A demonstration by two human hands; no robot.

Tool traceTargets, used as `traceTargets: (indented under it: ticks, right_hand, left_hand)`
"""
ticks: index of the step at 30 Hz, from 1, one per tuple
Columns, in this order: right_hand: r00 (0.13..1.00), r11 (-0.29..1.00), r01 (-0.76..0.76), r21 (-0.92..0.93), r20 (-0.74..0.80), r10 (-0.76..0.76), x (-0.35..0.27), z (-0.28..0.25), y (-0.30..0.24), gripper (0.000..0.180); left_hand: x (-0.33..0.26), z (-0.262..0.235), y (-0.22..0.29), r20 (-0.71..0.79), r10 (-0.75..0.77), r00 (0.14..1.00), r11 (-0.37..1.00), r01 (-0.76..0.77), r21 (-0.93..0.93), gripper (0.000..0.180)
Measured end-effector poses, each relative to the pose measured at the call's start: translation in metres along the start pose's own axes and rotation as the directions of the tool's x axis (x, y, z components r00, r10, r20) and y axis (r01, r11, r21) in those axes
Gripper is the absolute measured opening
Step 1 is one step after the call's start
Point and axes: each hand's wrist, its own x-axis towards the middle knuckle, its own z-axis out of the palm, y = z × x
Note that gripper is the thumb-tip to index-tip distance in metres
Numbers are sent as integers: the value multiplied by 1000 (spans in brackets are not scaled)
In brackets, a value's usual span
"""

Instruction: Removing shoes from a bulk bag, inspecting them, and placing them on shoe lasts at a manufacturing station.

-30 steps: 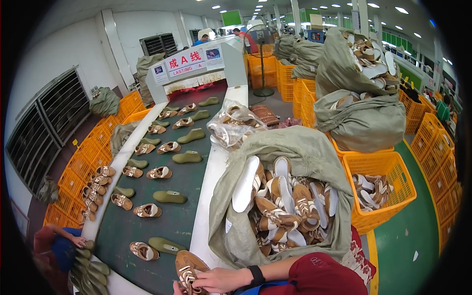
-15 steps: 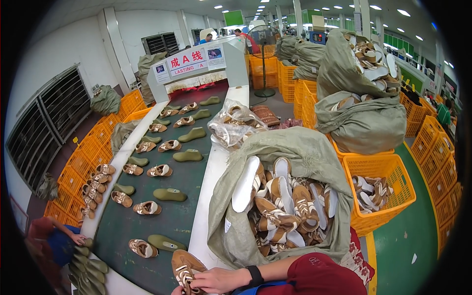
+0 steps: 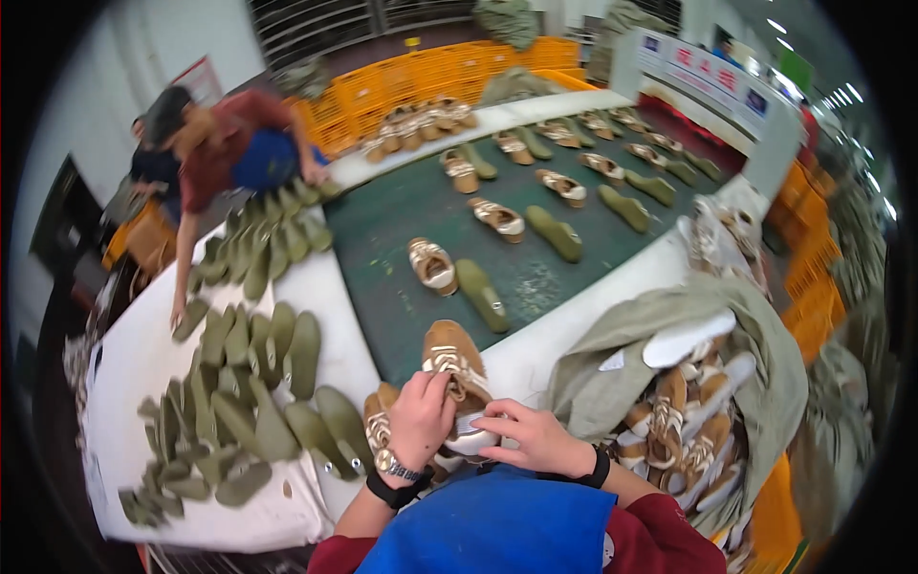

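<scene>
Beyond the hands, a green conveyor belt (image 3: 421, 206) runs away between white tables (image 3: 143, 354). Orange crates (image 3: 430, 77) line the far wall, under dark windows (image 3: 316, 24).

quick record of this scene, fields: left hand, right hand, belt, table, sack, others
left hand: left hand grips tan shoe
right hand: right hand holds the same shoe's lower end
belt: green conveyor belt, shoes beside olive insoles
table: white table, piled olive insoles
sack: open sack of shoes at right
others: co-worker reaching across
</scene>
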Motion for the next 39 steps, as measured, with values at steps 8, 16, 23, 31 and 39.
traceTargets:
  ticks: [8,16,23,31,39]
  right_hand:
    - [946,986,140,95,280,-162,56,17,26,25]
    - [930,995,-42,-95,361,74,165,17,80,33]
    - [842,983,19,-185,534,84,274,127,145,38]
    - [914,942,-267,-204,257,315,305,253,212,25]
    - [952,948,-306,92,8,306,323,280,238,49]
  left_hand:
    - [-49,-45,-30,-59,-275,959,961,276,3,38]
    - [-182,-91,-108,-161,-559,814,738,576,352,40]
    - [-235,-77,-113,-117,-764,634,583,757,296,39]
    - [-210,-72,-116,-107,-845,524,493,840,225,55]
    - [-189,-62,-130,-45,-885,463,439,863,250,79]
